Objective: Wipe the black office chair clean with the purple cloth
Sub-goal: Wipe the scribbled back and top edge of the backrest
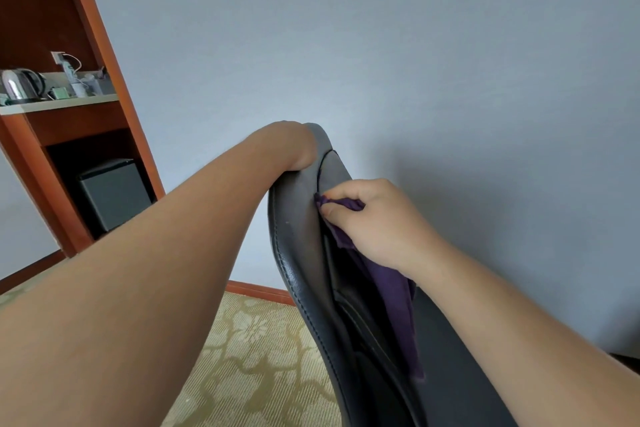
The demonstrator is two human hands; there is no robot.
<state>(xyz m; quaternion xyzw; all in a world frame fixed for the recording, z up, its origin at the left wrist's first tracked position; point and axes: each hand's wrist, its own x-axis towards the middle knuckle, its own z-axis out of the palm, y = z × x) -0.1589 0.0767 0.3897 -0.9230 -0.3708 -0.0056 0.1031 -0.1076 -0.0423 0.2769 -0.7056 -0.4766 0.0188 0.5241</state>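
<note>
A silver kettle (pixel 20 85) stood on a wooden cabinet's (pixel 104 55) shelf. A dark box (pixel 110 194) sat below. Patterned carpet (pixel 256 357) met a grey-blue wall (pixel 381 45).

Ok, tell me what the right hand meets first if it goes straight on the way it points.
The black chair's backrest. The right hand points across at it, gripping the purple cloth, and the bunched cloth in front of the hand seems to touch the backrest; depth is hard to judge.

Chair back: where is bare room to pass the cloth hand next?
Free: the chair back between its stitched edge and the purple cloth, below the left hand. Crowded: the top, which the left hand grips, and the seam under the right hand.
</note>
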